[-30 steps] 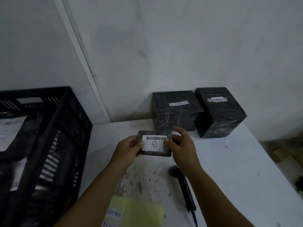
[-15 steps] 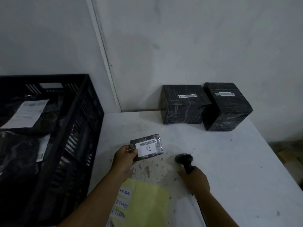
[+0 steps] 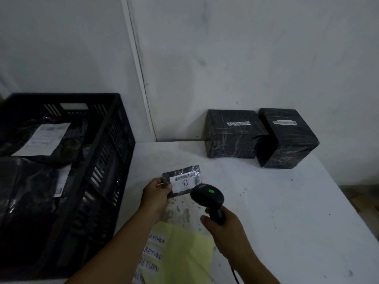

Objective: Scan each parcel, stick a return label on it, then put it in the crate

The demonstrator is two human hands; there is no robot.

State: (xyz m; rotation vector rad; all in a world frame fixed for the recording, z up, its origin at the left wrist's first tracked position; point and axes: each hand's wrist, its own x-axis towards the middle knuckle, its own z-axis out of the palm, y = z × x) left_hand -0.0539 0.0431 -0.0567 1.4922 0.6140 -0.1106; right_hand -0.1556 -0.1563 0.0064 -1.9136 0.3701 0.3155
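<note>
So the left hand (image 3: 156,194) is pinching a small flat parcel (image 3: 182,182) by its near-left corner, thumb on top and fingers curled underneath, holding it up off the white table (image 3: 276,212). The parcel is wrapped in shiny black plastic and has a white sticker (image 3: 184,181) with a barcode strip and a handwritten "B" on it, facing up.

The right hand (image 3: 222,224) is wrapped tight around the grip of a black handheld barcode scanner (image 3: 207,196). The scanner's head sits just right of the left hand's fingers and overlaps the parcel's near-right corner from this angle, nose pointing at the sticker. There's a little green light lit on top of the scanner head. Can't tell if the scanner actually touches the parcel or just hovers over it. A cable (image 3: 234,277) trails off below the right wrist.

Below and between the two forearms there's a pale yellow sheet (image 3: 188,255) lying on the table, with a column of white stickers down its left edge, each handwritten "RETURN" (image 3: 156,239).

Off to the left of the left hand is a big black slatted plastic crate (image 3: 114,160), already holding dark bagged parcels, one with a white shipping label (image 3: 42,139) on top.

Way beyond the hands, up against the wall, two black-wrapped boxes sit side by side and touching: the left box (image 3: 231,138) and the right box (image 3: 287,140), each with a small barcode strip on top.
</note>
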